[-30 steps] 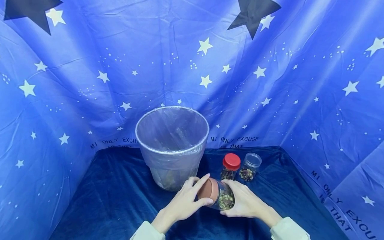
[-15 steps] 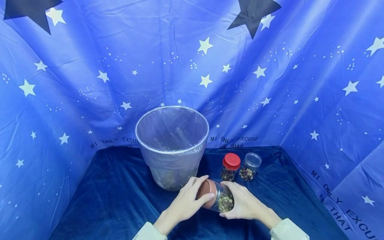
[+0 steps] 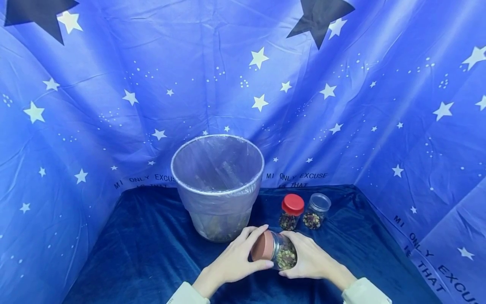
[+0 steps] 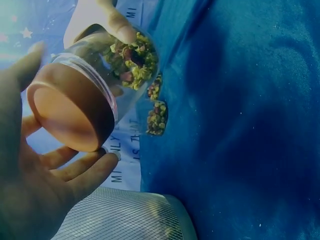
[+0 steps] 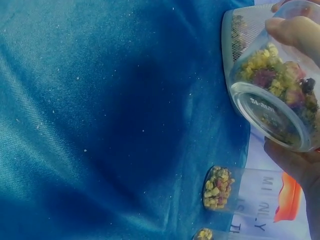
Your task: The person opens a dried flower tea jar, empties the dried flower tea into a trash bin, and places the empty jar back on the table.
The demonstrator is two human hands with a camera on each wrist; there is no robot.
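A clear jar [image 3: 285, 256] of dried flower pieces with a brown lid [image 3: 263, 245] is held tilted between both hands, lid to the left. My left hand [image 3: 237, 258] has thumb and fingers around the lid's edge; in the left wrist view some fingertips stand close under the lid [image 4: 65, 110], and the thumb is blurred. My right hand [image 3: 313, 255] grips the jar's body, thumb along its near side. The right wrist view looks at the jar's base [image 5: 270, 117], with yellow and pink pieces inside. The lid sits on the jar's mouth.
Behind the hands stands a mesh bin [image 3: 220, 215] with a clear plastic liner. Behind the right hand are a red-lidded jar [image 3: 292, 207] and a second jar with a clear top [image 3: 319, 207], both partly filled. Dark blue cloth [image 3: 144, 245] covers the table; starry blue curtains [image 3: 205, 63] surround it.
The left hand's fingers and thumb have shifted around the lid, the thumb moving toward its near edge. The right hand keeps its grip on the jar, nearly still.
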